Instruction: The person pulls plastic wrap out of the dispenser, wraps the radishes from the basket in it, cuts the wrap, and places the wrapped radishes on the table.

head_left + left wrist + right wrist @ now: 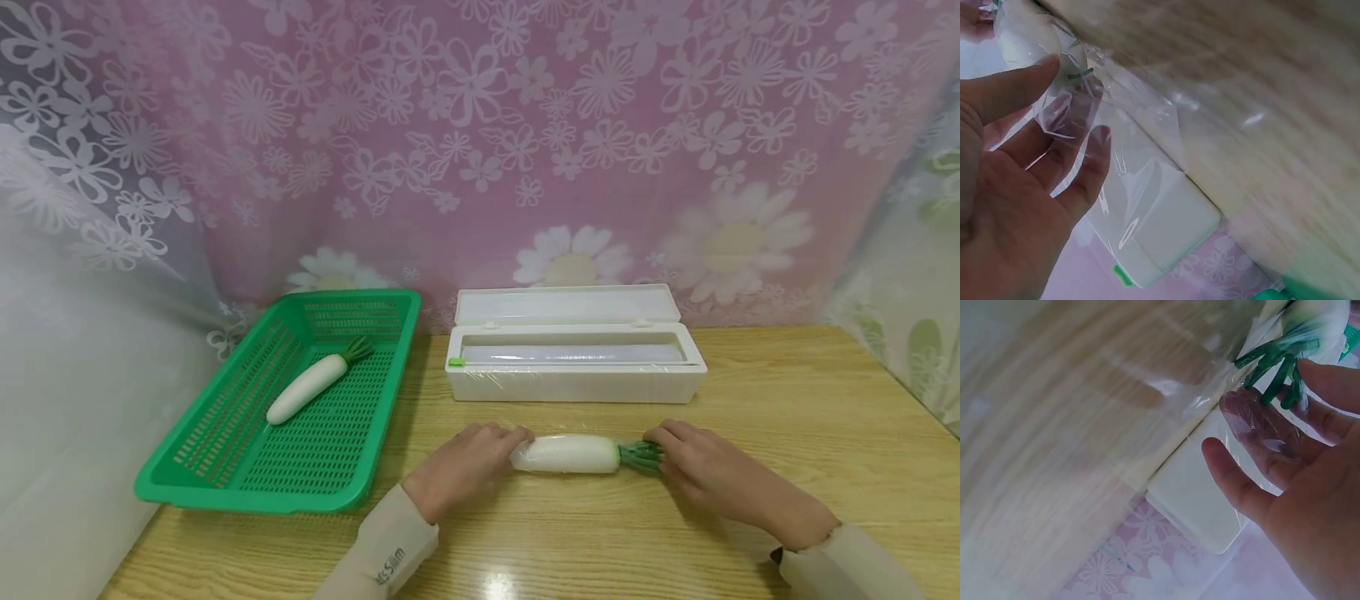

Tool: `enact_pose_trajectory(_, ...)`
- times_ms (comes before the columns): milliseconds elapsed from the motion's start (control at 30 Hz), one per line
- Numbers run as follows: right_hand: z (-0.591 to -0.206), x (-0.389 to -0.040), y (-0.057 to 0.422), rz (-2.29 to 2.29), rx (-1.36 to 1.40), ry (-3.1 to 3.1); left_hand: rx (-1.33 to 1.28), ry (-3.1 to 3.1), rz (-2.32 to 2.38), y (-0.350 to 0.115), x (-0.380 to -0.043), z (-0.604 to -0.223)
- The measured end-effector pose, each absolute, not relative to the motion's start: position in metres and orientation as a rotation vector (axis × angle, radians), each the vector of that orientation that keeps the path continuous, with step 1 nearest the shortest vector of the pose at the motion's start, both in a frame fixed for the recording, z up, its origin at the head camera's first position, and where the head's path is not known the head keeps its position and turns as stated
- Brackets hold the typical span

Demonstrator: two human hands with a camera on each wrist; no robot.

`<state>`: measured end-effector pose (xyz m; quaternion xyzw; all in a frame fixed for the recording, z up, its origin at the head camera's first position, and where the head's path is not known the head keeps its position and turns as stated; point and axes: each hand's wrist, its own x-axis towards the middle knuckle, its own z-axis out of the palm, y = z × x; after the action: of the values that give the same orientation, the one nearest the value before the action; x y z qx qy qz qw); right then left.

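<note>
A white radish (pixel 573 454) with green leaves lies crosswise on the table, with clear plastic wrap about it. At its tip end my left hand (pixel 472 460) holds the radish, thumb on one side and curved fingers on the other; loose wrap hangs between these fingers in the left wrist view. My right hand (pixel 708 467) grips the leafy end, its thumb and index finger at the green leaves (pixel 1282 365) and some wrap lying over another finger. Behind the radish stands a white wrap dispenser box (pixel 577 385), lid up, a roll of film (pixel 570 353) inside.
To the left, a green plastic basket (pixel 378 417) holds another white radish (pixel 307 388). A small green slider (pixel 456 362) sits at the box's left front edge. Behind the wooden table (pixel 810 400) hangs a pink flowered curtain (pixel 480 167).
</note>
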<state>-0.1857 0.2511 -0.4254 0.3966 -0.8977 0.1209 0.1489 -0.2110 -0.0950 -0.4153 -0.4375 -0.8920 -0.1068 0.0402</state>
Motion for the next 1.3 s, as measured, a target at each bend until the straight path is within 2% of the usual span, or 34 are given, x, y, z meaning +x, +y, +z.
enact_pose_trajectory(633, -0.428, -0.2, 0.243, 0.191, 1.193, -2.385, -1.305, -2.664, -0.369, -0.1, -0.225, -0.411)
enact_pose_trajectory(1067, -0.428, -0.21, 0.247, 0.167, 1.185, -2.403, -1.13, -2.643, -0.074, -0.102, -0.223, -0.41)
enact_pose_trajectory(1300, -0.429, -0.216, 0.244, 0.204, 1.213, -2.278, -1.109, -2.696, -0.207, -0.099, -0.228, -0.413)
